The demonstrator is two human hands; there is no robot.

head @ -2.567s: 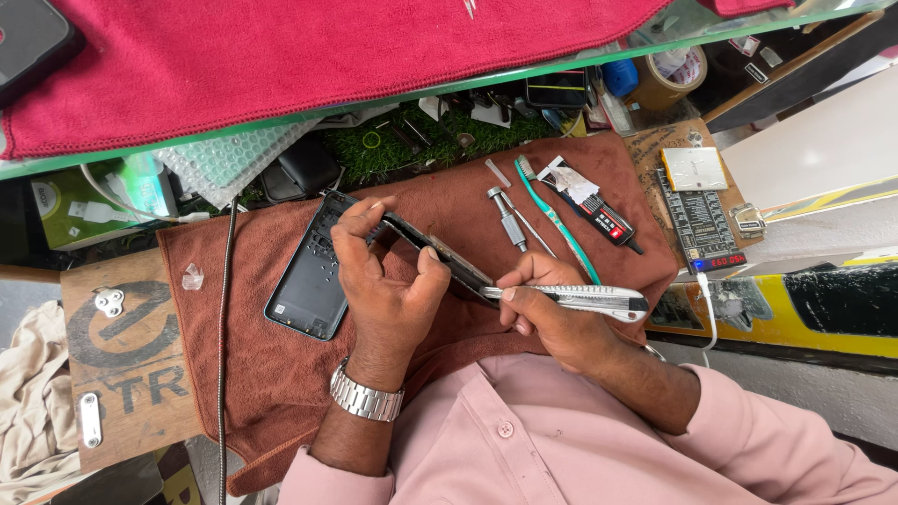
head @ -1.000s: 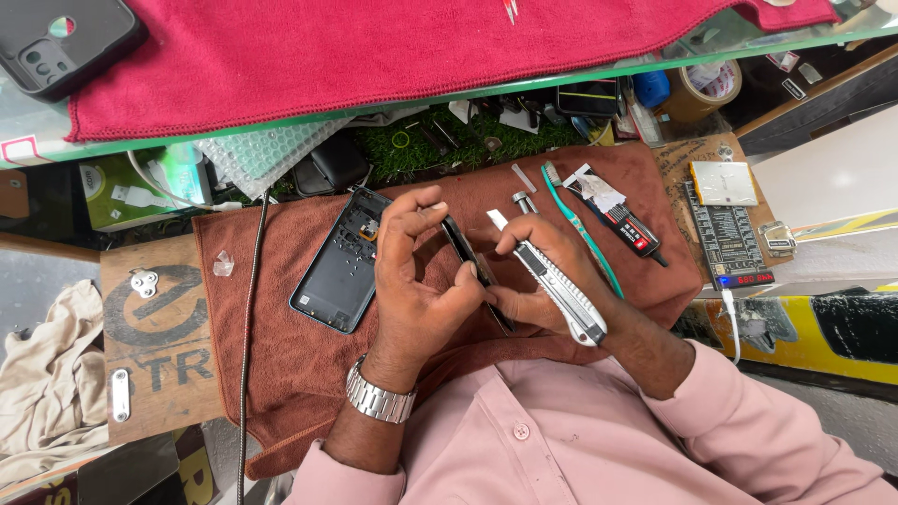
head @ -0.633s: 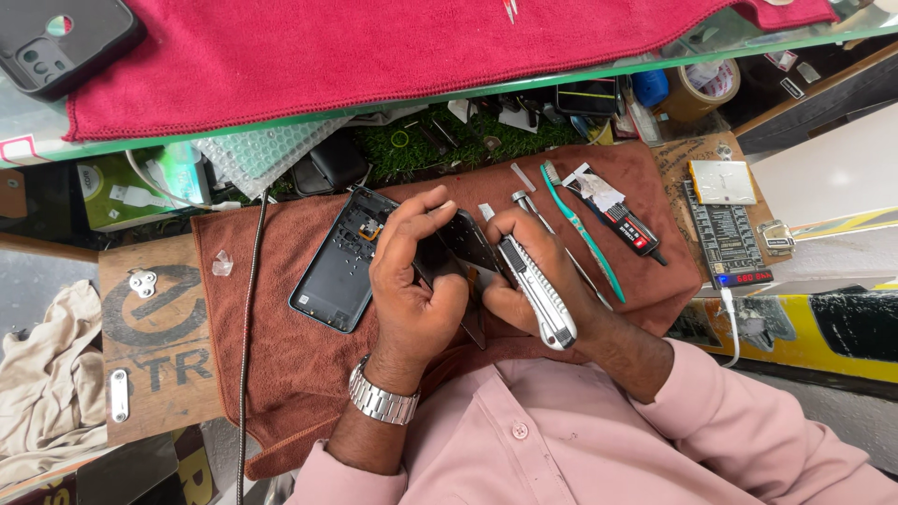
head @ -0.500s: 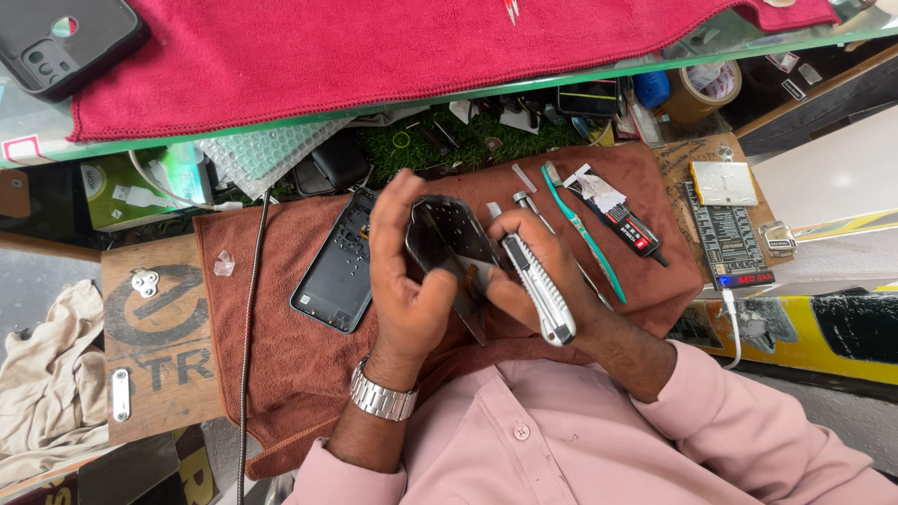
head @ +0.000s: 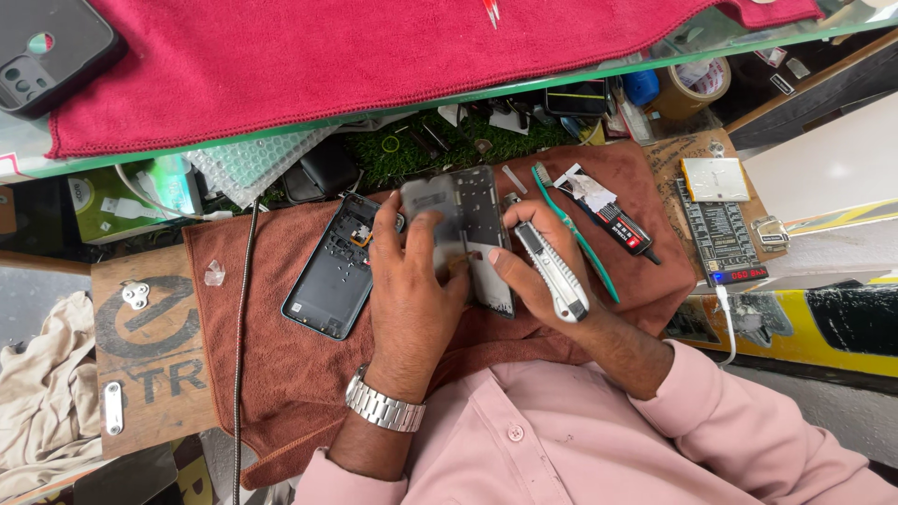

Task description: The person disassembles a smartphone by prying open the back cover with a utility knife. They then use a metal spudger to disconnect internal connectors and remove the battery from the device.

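Phone middle frame, dark grey with a pale lower section (head: 482,238), is held flat above the brown towel (head: 281,374) that covers the bench, between both hands. Left hand (head: 412,290) grips it from the left side, thumb laid across its face, fingers curled around a small grey panel (head: 430,201) at the frame's upper left edge. Right hand (head: 547,271) is closed around a grey and white utility knife (head: 552,271), body lying along the palm, its tip end up near the frame's top right edge; the thumb presses on the frame's right side. Whether the blade is extended cannot be told.

Black phone back shell, opened and face up (head: 337,271), lies on the towel just left of the left hand, tilted. Teal toothbrush (head: 575,234) lies diagonally on the towel to the right of the right hand, with a black and red glue tube (head: 617,220) just beyond it. Silver metal wristwatch (head: 383,407) sits on the left wrist. Red cloth (head: 374,56) covers the glass shelf above.
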